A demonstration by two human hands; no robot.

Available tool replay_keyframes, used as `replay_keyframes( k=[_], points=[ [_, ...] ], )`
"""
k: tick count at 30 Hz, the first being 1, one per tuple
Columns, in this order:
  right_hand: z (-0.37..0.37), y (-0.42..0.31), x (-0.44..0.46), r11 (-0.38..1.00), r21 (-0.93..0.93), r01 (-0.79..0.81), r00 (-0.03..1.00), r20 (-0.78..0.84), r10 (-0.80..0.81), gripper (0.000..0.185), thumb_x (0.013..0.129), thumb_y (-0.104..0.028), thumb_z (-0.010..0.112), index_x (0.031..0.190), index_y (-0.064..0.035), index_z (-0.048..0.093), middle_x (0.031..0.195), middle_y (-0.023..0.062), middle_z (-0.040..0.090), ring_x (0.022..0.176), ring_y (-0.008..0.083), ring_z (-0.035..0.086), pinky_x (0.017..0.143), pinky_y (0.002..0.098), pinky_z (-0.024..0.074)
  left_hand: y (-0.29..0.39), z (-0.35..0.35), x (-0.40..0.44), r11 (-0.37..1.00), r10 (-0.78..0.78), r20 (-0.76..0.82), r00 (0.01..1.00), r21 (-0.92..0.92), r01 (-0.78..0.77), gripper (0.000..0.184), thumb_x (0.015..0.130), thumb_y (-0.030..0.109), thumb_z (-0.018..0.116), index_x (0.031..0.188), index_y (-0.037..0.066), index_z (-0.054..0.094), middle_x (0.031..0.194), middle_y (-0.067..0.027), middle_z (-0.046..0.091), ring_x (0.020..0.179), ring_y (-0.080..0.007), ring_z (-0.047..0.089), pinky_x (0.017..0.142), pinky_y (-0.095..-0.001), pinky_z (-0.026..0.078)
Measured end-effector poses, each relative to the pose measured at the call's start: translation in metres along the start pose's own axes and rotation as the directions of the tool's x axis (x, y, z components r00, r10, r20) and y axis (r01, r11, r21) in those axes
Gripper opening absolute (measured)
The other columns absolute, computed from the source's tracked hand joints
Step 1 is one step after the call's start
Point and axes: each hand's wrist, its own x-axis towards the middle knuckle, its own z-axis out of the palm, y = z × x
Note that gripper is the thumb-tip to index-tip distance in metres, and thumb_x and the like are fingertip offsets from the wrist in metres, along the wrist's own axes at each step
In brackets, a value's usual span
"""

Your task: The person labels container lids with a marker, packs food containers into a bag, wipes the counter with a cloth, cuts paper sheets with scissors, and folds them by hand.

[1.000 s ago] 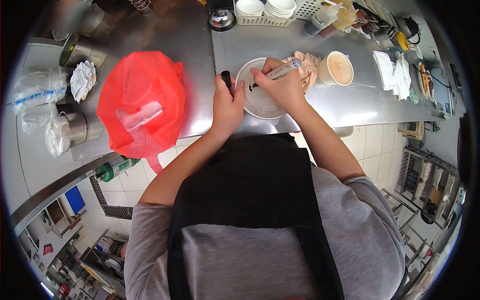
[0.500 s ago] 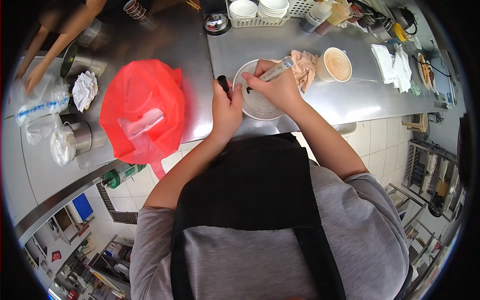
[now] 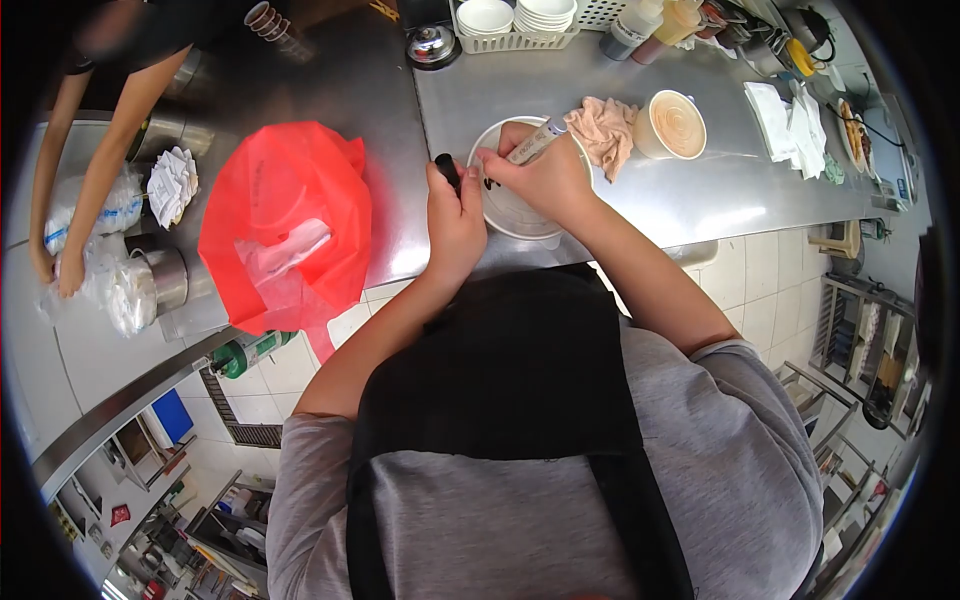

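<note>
My right hand (image 3: 543, 178) grips a white marker (image 3: 536, 142), its tip end low over a round lid (image 3: 516, 219) with dark marks on it. Between the thumb and fingers of my left hand (image 3: 456, 221) is a black cap (image 3: 447, 170); the thumb rests at the lid's left edge. Right of the lid lies a crumpled pinkish cloth (image 3: 603, 130), beside a tub with a swirled tan top (image 3: 671, 125). A red plastic bag (image 3: 290, 205) stands left of my left hand.
At the far left, another person's hands (image 3: 62, 268) reach into clear plastic bags. A metal bell (image 3: 432, 46), a basket of white bowls (image 3: 515, 42) and sauce bottles (image 3: 634, 28) line the back. White napkins (image 3: 786, 130) lie at the right.
My right hand and the marker have shifted slightly left over the lid, where the dark marks differ. Another person's arms have come into view and moved down toward the plastic bags.
</note>
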Motion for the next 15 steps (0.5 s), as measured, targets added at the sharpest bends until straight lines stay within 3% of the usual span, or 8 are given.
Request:
replay_keyframes(
  k=[6, 8, 9, 11, 15],
  points=[
    [0.001, 0.009, 0.003, 0.981, 0.191, -0.034, 0.996, -0.074, 0.049, 0.032, 0.077, -0.028, 0.073, 0.064, -0.0024, 0.059, 0.050, 0.0083, 0.056, 0.043, 0.0198, 0.050, 0.045, 0.0331, 0.0413, -0.003, 0.000, 0.001, 1.000, 0.011, -0.006, 1.000, 0.017, -0.011, 0.013, 0.098, 0.011, 0.048, 0.098, 0.001, 0.039, 0.080, -0.0101, 0.049, 0.069, -0.0185, 0.048, 0.062, -0.0342, 0.041],
    [-0.002, 0.004, 0.000, 0.999, -0.014, 0.049, 0.997, -0.056, -0.050, 0.031, 0.077, -0.026, 0.073, 0.064, -0.0025, 0.058, 0.050, 0.0060, 0.055, 0.044, 0.0152, 0.049, 0.045, 0.0312, 0.0406, -0.002, 0.001, 0.000, 1.000, -0.002, -0.010, 1.000, 0.013, 0.002, 0.013, 0.098, 0.011, 0.048, 0.097, 0.001, 0.039, 0.080, -0.0101, 0.049, 0.069, -0.0184, 0.048, 0.062, -0.0340, 0.041],
    [-0.002, 0.006, 0.000, 0.999, -0.013, 0.047, 0.997, -0.057, -0.048, 0.031, 0.077, -0.026, 0.073, 0.064, -0.0025, 0.058, 0.050, 0.0060, 0.055, 0.044, 0.0152, 0.049, 0.045, 0.0312, 0.0406, -0.002, 0.001, 0.000, 1.000, -0.002, -0.008, 1.000, 0.014, 0.003, 0.013, 0.098, 0.011, 0.048, 0.097, 0.001, 0.039, 0.080, -0.0101, 0.049, 0.069, -0.0184, 0.048, 0.062, -0.0340, 0.041],
    [-0.004, 0.011, 0.003, 0.967, 0.254, -0.012, 0.994, -0.106, 0.040, 0.032, 0.078, -0.026, 0.073, 0.064, -0.0028, 0.056, 0.050, 0.0046, 0.054, 0.045, 0.0112, 0.048, 0.045, 0.0300, 0.0395, -0.001, 0.000, 0.000, 0.999, -0.014, -0.005, 1.000, 0.041, 0.014, 0.014, 0.098, 0.011, 0.049, 0.098, 0.001, 0.039, 0.080, -0.0101, 0.048, 0.069, -0.0183, 0.048, 0.062, -0.0339, 0.041],
    [-0.016, 0.009, 0.001, 0.958, 0.240, -0.155, 0.987, -0.008, 0.161, 0.032, 0.081, -0.020, 0.072, 0.063, -0.0030, 0.052, 0.057, 0.0001, 0.057, 0.054, 0.0055, 0.046, 0.050, 0.0254, 0.0375, 0.001, 0.000, 0.000, 0.999, -0.038, 0.000, 0.999, 0.032, 0.038, 0.014, 0.098, 0.011, 0.049, 0.098, 0.001, 0.039, 0.080, -0.0100, 0.048, 0.068, -0.0180, 0.048, 0.062, -0.0338, 0.041]
  ],
)
